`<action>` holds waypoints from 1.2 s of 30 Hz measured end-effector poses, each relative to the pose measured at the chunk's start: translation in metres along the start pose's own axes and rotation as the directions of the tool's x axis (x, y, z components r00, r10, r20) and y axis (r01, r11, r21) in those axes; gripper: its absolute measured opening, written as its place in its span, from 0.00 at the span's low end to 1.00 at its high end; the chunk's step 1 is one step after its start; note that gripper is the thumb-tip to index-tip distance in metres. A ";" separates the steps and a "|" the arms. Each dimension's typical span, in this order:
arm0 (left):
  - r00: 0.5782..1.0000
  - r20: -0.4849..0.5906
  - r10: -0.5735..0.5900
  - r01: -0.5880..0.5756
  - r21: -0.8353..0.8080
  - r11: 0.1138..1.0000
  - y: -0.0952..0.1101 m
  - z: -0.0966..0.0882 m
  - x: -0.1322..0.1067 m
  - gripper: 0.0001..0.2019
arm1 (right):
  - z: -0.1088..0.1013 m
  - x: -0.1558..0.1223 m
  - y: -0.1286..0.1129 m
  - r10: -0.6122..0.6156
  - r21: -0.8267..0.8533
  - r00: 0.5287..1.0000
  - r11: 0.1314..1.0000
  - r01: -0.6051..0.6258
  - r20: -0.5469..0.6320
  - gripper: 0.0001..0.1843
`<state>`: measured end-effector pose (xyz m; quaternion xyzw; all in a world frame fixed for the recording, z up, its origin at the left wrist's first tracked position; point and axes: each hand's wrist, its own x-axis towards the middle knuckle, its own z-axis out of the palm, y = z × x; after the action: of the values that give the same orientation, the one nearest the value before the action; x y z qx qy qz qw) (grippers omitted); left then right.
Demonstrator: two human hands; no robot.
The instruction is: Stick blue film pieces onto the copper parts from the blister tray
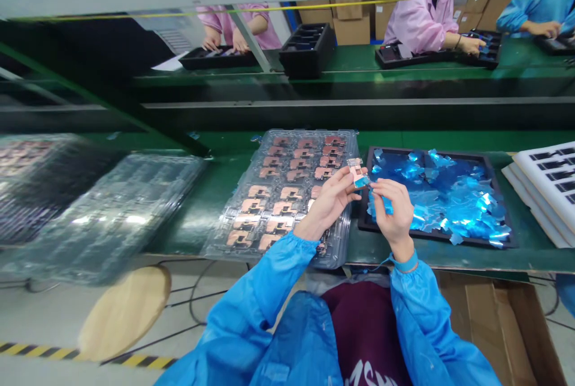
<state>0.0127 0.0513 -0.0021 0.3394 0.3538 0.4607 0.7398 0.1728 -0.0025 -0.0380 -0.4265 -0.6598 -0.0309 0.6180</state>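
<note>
Between the fingers and thumb of my left hand (330,200) is a small copper-coloured circuit board (357,172) with a patch of blue film at its lower end. My right hand (394,206) is pinched at that blue end; the film seems to be between thumb and forefinger, though the tips hide most of it. Under my left hand lies a clear plastic tray (233,200) with rows of similar copper-coloured boards. To the right, below my right hand, a black tray (489,176) holds many loose pieces of blue film (467,200).
Stacked clear trays (112,206) stand at the left. White foam sheets (545,188) with dark slots are piled at the right. A wooden stool (126,311) and an open cardboard box (503,326) are below the bench. Across it, co-workers' hands (471,45) work over black trays.
</note>
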 end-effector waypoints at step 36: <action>0.952 -0.077 0.296 -0.215 0.520 0.827 0.010 0.000 -0.017 0.20 | 0.012 0.006 -0.002 0.491 0.235 0.810 0.787 -0.571 0.322 0.17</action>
<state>0.0032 0.0393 0.0097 0.5290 0.4695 0.4715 0.5267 0.1628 0.0067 -0.0348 -0.4898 -0.5786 0.3056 0.5761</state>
